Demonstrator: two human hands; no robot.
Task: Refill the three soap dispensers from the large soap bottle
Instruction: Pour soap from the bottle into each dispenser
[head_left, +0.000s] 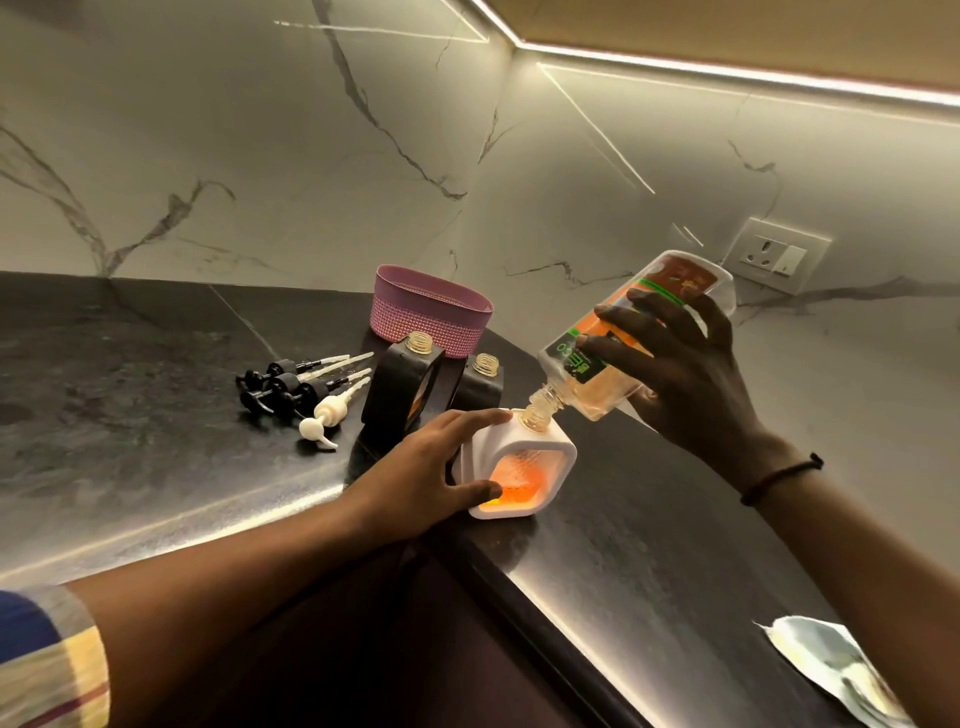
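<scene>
My right hand (691, 374) grips the large clear soap bottle (631, 343), tipped neck-down, its mouth touching the open neck of the white square dispenser (545, 447). Orange soap shows through the white dispenser's window. My left hand (441, 470) holds that dispenser steady at its left side, thumb at the bottom front. Two black dispensers stand uncapped just behind: one (402, 384) nearer the left, one (480, 387) to its right. Several pump tops lie to the left on the dark counter, black ones (291, 384) and a white one (324, 418).
A pink oval basket (431, 317) stands behind the dispensers by the marble wall. A wall socket (776, 257) is at the right. A crumpled foil pouch (836, 670) lies at the lower right. The counter's inner corner edge (467, 545) runs just below the white dispenser.
</scene>
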